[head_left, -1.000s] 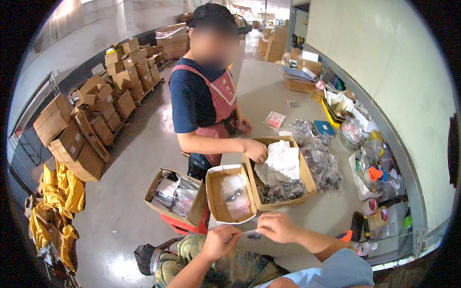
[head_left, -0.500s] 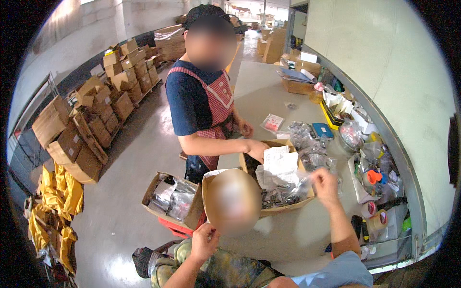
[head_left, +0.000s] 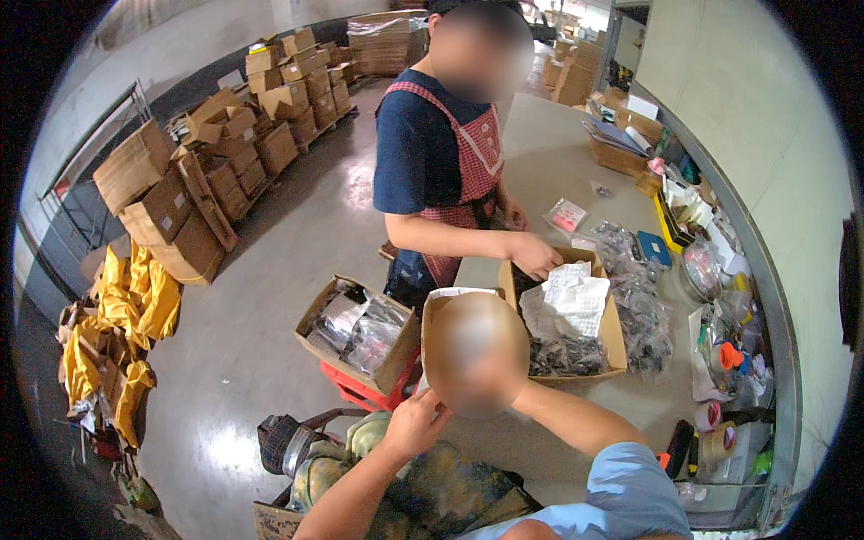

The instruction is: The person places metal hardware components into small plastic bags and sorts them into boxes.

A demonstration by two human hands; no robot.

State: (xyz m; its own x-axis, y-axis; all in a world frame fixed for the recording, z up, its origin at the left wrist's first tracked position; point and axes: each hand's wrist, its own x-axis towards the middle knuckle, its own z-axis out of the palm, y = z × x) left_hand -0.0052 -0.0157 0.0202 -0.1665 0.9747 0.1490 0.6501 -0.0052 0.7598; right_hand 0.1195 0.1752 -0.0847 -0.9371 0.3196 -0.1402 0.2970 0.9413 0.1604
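At the near left corner of an open cardboard box [head_left: 434, 346], my left hand [head_left: 418, 423] has its fingers bent and drawn together; what they hold, if anything, does not show. My right hand [head_left: 495, 371] reaches over the same box, and a blurred patch hides its fingers and most of the contents. Just right of it stands a larger cardboard box [head_left: 614, 337] filled with small dark parts [head_left: 562, 357]. White paper sheets [head_left: 576, 297] lie on top of those parts. A co-worker's hand [head_left: 535, 256] dips into that larger box at its far left.
A carton of bagged parts [head_left: 360, 328] sits on a red stool [head_left: 364, 387] at left. Clear plastic bags [head_left: 643, 328] pile up on the table [head_left: 531, 148]. Tape rolls [head_left: 717, 441] and loose items line the right wall. A co-worker in a checked apron [head_left: 472, 162] stands opposite.
My right hand has moved left, from beside the larger box to over the nearer box. My left hand stays at the nearer box's edge. The whole view has shifted.
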